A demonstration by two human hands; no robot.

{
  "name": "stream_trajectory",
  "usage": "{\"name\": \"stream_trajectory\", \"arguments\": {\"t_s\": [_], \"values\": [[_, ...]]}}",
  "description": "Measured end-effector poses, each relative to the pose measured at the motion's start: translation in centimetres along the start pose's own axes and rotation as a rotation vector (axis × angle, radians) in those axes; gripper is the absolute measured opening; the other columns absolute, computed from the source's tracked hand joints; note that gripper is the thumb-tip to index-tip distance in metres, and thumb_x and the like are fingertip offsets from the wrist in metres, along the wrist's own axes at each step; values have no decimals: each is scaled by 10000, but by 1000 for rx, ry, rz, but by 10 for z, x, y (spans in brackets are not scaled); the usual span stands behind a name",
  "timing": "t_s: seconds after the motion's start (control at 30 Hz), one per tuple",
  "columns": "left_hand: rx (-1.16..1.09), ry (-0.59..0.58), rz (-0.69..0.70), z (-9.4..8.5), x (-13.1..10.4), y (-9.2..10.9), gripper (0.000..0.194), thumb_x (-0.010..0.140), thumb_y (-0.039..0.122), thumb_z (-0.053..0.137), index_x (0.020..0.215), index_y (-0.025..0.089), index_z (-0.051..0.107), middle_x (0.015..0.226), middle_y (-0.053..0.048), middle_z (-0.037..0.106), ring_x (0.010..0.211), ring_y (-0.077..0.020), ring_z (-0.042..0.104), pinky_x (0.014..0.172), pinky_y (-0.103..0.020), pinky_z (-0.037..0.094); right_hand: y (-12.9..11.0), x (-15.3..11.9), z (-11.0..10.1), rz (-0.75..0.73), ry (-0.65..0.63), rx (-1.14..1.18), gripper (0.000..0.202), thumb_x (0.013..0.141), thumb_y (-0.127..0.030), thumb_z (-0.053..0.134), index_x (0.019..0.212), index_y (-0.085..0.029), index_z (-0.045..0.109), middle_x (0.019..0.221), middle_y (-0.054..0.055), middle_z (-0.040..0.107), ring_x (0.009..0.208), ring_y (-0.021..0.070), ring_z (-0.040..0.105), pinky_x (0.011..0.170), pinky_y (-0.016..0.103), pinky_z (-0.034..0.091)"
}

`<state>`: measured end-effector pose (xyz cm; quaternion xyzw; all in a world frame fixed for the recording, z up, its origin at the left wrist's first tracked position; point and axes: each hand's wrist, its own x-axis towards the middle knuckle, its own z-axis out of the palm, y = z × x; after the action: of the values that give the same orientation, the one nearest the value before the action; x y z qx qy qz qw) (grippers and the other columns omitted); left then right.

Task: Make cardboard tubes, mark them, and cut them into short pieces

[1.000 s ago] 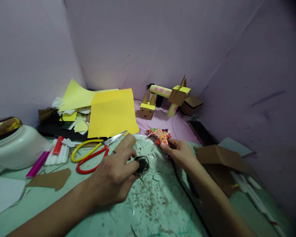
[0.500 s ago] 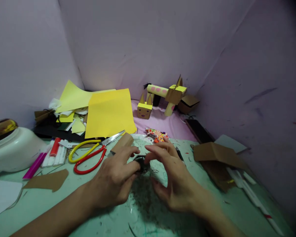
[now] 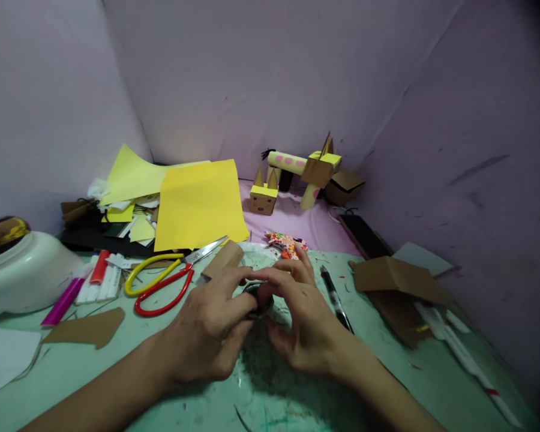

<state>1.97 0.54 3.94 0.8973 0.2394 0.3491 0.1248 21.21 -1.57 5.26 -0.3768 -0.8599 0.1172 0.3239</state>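
Observation:
Between my fingers at the middle of the table is a small dark ring-shaped piece (image 3: 260,302) with an opening on top. My left hand (image 3: 209,321) grips its left side between curled fingers and thumb. From the right, my right hand (image 3: 308,321) closes over it, with fingertips at the rim and opening and the thumb low on the near side. Part of the piece is hidden by the fingers, and its material cannot be made out. Just behind my left hand lies a brown cardboard roll (image 3: 225,258).
Scissors (image 3: 175,276) with yellow and red handles lie left, near markers (image 3: 101,282), a white pot (image 3: 31,270) and yellow paper (image 3: 200,204). Right are a black pen (image 3: 336,300), a folded cardboard piece (image 3: 396,279) and a phone (image 3: 364,234). Cardboard animal figures (image 3: 264,201) stand behind.
My right hand has moved left and closed in on the dark piece, its fingers now meeting my left hand. The pen beside it shows more fully. My left hand has barely moved.

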Motion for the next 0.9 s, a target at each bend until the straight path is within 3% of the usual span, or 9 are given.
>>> {"name": "stream_trajectory", "arguments": {"t_s": [0.1,0.17,0.27,0.33,0.4,0.57,0.9], "values": [[-39,14,-43,2,0,0,191,768,108,564,947,164,593,1171,-149,563,1081,-275,552,840,-451,534,0,1,0,0,-6,12,791,596,-21,512,1324,-260,312,867,-7,638,954,251,515,1102,655,95],[-29,38,-58,2,-1,-1,110,799,122,552,887,176,589,1130,-138,574,1042,-264,564,794,-433,540,0,-1,-1,-13,-9,47,839,609,-20,509,1376,-249,259,1011,35,623,983,252,526,1094,640,176],[46,97,-12,3,-3,-2,89,812,114,537,855,180,580,1111,-139,576,1008,-257,580,754,-417,545,4,-4,-3,24,17,133,883,659,-9,511,1441,-256,183,1330,107,472,1225,277,442,1093,564,279],[67,109,15,3,-4,-1,84,802,126,558,870,171,578,1112,-144,575,1012,-261,583,759,-417,542,8,-7,-2,87,21,213,890,707,-23,538,1465,-270,145,1436,118,371,1326,283,363,1094,525,313],[54,94,9,4,-4,0,85,792,143,582,874,163,574,1123,-149,577,1027,-266,581,773,-415,536,12,-9,4,128,-2,306,884,753,-61,565,1478,-281,110,1438,125,383,1316,279,398,1069,503,362],[40,115,-9,8,-2,4,128,782,85,559,881,166,570,1107,-137,591,1030,-247,581,791,-396,531,19,-9,19,132,-28,437,864,773,-86,550,1480,-276,90,1281,117,543,1079,238,594,940,452,477],[-25,224,-126,16,-6,9,144,751,81,592,860,175,582,1116,-108,572,1047,-250,537,858,-436,479,17,-8,21,173,9,342,910,729,-84,568,1478,-267,86,1246,107,575,1142,259,567,959,444,456]]}}
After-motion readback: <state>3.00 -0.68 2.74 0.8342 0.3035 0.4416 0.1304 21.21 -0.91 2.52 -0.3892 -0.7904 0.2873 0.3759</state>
